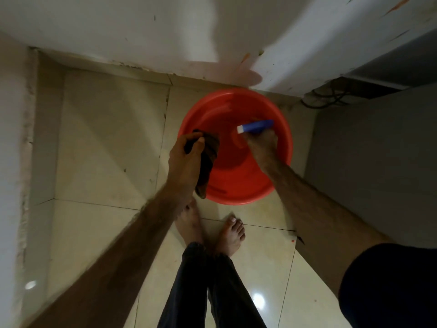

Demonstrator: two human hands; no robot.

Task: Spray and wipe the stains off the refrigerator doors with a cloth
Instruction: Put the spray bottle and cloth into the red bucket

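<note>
Fingers: the left hand [186, 152] has its fingers curled tight round a dark cloth [208, 162], which hangs down over the near-left rim of the basin; the right hand [261, 144] has its fingers wrapped round a blue spray bottle [256, 126] with a white nozzle end that points to the left.
Basin: a red basin [272, 185] stands on the tiled floor [106, 138], just beside the lower part of the refrigerator; both hands are above it.
Refrigerator: the white refrigerator door [307, 43] rises at the top right, and it carries orange streaks [244, 58] and small dark spots.
Feet: two bare feet stand near the basin, close to each other.
Step in hand: I judge that the person takes up cloth and bottle before the spraying begins.
How to do it well: lift both things together, turn the nozzle toward the orange marks, spray a little only, then press the cloth flat and wipe downward so drips go to the basin.
Care: the floor looks glossy and may be slippery for bare feet.
</note>
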